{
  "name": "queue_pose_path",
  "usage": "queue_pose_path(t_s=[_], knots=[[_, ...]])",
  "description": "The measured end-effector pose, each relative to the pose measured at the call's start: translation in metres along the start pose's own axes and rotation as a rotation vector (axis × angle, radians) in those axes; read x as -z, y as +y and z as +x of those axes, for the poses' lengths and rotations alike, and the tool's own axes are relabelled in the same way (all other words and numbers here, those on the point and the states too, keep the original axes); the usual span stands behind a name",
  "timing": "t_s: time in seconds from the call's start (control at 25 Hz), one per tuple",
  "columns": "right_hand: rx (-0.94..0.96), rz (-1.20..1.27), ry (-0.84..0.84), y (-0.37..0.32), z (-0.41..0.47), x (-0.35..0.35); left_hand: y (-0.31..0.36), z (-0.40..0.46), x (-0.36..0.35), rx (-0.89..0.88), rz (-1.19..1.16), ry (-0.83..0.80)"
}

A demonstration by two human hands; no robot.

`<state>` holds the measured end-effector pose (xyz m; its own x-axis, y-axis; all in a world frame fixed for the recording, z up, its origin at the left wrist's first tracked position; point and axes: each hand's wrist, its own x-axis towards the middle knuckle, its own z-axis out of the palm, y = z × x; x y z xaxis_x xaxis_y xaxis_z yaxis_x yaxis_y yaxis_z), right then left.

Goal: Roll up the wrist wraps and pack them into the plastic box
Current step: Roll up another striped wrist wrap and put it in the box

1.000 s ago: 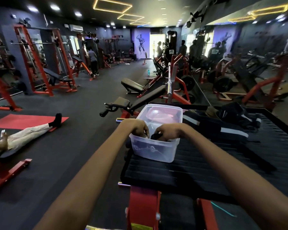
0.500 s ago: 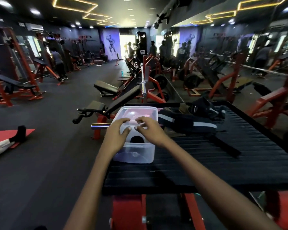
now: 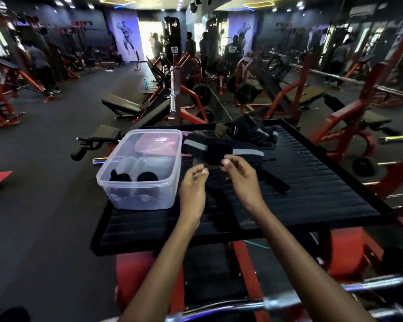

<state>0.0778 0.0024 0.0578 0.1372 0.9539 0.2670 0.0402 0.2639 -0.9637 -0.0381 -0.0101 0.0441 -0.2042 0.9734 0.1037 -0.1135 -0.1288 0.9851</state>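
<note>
Definitely a commercial gym: red-framed weight benches [image 3: 123, 105] at 11 o'clock, a chrome barbell [image 3: 172, 89] at 12, plate-loaded machines [image 3: 244, 91] at 1, bodybuilder mural [image 3: 126, 38] on the far wall.

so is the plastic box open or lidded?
Open. The plastic box has no lid on; two rolled wraps show through its open top.

Plastic box [image 3: 140, 182]: clear, smooth, slightly frosted plastic with a glossy rim; two rolled wraps [image 3: 135, 177] inside look like matt black woven cloth. Unrolled wrist wraps [image 3: 221, 148] on my surface [image 3: 312, 189] are the same matt black fabric with grey reflective-looking stripes; the surface itself is matt black ribbed rubber. Barbell [image 3: 172, 89] beyond is polished chrome metal, machine frames [image 3: 368, 105] glossy red-painted steel.
</note>
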Motion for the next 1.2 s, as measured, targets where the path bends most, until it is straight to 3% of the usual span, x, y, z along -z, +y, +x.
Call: queue_pose_path(t_s=[0.12, 0.32, 0.48, 0.64, 0.8, 0.96, 1.08, 1.2], knots=[[-0.068, -0.026, -0.013, 0.028, 0.004, 0.033, -0.020, 0.000, -0.029, 0.025, 0.183, 0.062], [-0.128, -0.204, -0.140, 0.055, 0.034, 0.072, -0.061, 0.021, -0.053, 0.051, 0.707, 0.058], [0.070, -0.486, -0.292, 0.060, 0.090, 0.076, -0.080, 0.026, -0.052, 0.024, 0.993, 0.018], [0.149, -0.822, -0.512, 0.064, 0.161, 0.060, -0.082, 0.026, -0.049, 0.019, 1.036, 0.007], [0.127, -1.191, -0.571, 0.080, 0.171, 0.059, -0.084, 0.026, -0.047, 0.009, 1.055, 0.009], [0.149, -1.029, -0.545, 0.081, 0.181, 0.066, -0.089, 0.029, -0.049, -0.007, 1.121, -0.006], [0.154, -1.148, -0.575, 0.069, 0.189, 0.066, -0.091, 0.030, -0.047, -0.022, 1.120, -0.007], [0.288, -1.135, -0.626, 0.057, 0.182, 0.067, -0.091, 0.034, -0.045, -0.019, 1.096, -0.001]])
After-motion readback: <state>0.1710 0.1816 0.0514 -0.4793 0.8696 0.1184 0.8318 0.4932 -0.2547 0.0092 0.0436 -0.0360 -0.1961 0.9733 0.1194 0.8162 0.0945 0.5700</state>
